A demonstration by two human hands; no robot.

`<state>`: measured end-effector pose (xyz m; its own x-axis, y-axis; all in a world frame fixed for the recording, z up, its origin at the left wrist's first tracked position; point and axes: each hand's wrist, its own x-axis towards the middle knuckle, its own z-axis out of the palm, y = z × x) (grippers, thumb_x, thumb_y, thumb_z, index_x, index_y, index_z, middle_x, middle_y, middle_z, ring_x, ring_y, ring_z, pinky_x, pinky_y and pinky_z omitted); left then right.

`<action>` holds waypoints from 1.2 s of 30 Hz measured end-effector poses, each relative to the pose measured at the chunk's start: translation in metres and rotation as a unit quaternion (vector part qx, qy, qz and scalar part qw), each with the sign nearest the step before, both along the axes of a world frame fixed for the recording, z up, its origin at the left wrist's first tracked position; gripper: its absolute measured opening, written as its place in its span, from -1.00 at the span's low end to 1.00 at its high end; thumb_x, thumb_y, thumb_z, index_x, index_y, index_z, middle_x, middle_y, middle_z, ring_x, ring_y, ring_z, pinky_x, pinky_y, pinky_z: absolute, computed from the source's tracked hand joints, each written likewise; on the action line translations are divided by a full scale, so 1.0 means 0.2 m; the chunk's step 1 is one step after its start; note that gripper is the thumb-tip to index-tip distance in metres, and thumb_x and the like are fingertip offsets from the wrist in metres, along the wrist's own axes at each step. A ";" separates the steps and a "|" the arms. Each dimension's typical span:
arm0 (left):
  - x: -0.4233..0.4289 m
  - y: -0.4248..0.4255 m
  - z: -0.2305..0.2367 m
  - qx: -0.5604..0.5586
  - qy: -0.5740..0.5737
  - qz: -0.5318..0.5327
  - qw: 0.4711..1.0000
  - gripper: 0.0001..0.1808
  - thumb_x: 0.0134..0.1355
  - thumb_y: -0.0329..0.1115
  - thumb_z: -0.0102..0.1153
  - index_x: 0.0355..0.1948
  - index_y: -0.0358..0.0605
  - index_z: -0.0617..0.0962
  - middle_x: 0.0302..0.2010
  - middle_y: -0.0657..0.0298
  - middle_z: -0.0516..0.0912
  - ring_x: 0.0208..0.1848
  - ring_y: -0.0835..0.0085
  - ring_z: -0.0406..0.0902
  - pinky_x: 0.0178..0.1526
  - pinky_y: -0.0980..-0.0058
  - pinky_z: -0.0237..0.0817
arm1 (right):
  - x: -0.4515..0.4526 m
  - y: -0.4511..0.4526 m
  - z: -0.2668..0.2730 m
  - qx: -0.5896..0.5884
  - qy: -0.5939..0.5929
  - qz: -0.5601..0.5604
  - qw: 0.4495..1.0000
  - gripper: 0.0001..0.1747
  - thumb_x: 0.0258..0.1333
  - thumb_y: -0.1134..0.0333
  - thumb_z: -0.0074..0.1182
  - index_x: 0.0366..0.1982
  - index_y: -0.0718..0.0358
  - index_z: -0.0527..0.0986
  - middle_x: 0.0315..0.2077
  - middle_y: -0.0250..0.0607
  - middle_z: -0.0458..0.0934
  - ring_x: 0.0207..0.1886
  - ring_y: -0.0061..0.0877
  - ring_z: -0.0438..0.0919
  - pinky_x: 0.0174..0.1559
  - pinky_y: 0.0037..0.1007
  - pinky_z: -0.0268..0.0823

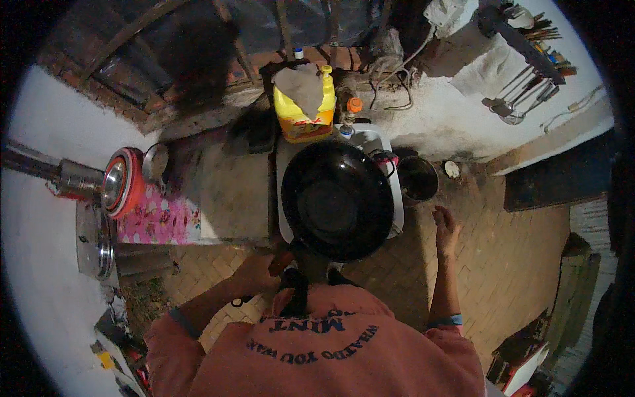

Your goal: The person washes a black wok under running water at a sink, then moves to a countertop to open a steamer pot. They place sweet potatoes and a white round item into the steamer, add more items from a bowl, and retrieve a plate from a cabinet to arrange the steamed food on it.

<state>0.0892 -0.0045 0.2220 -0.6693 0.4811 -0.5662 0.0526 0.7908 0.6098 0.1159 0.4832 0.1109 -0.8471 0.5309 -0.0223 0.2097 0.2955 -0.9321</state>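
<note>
A large black wok (337, 201) rests over a white sink (400, 206) in front of me, its dark inside facing up. My left hand (281, 263) is at the wok's near left edge, beside a long dark shape (297, 293) that may be its handle. Shadow hides whether the fingers grip anything. To the right of the wok, my right hand (446, 231) is held over the brick floor with loosely bent fingers and nothing visible in it. An orange-handled tap (353, 105) rises behind the sink.
A yellow jug (303, 111) with a grey cloth over it stands behind the wok. Left is a counter (238, 193) with a pink spotted cover (158, 218) and a red-rimmed basin (121, 182). A dark bucket (419, 178) stands right of the sink. Utensils (521, 99) hang on the wall.
</note>
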 end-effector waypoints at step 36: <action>-0.12 -0.48 -0.64 0.207 -0.174 -0.011 0.963 -0.48 -0.06 -0.02 0.24 -0.30 -0.35 0.54 -0.41 -0.08 0.59 -0.36 0.11 0.56 -0.31 0.18 0.35 | -2.12 -2.15 -0.78 0.415 0.012 0.329 0.848 -0.54 0.01 0.33 0.02 0.02 0.20 0.42 -0.08 0.23 0.44 -0.07 0.05 0.48 -0.02 -0.07 0.36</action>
